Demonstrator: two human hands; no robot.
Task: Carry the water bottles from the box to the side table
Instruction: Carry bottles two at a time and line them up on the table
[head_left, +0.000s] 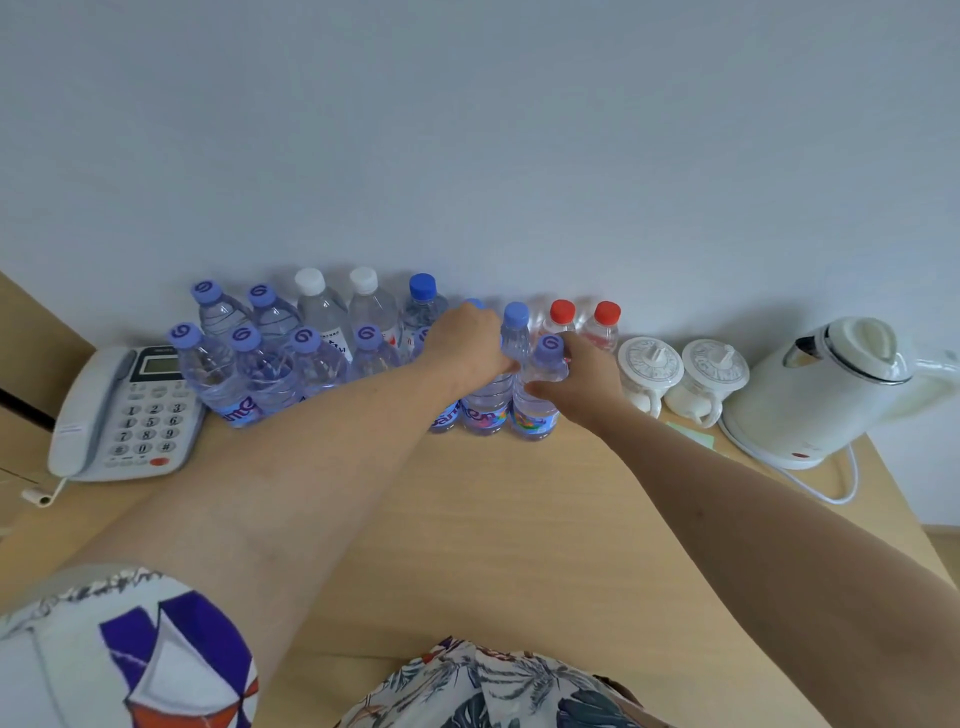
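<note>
Now both bottles down: left hand (467, 345) wraps one bottle (485, 400); right hand (576, 379) pinches another (535, 410); seat flat, then release.

Soft even light, fisheye edges

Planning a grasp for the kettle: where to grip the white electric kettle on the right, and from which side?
Grip the white electric kettle by its handle, which seems to stick out to the right at the frame edge, so come from the right. The spout faces left toward the two lidded mugs, which crowd that side. Its cord trails forward on the table; lift straight up off the base.
</note>
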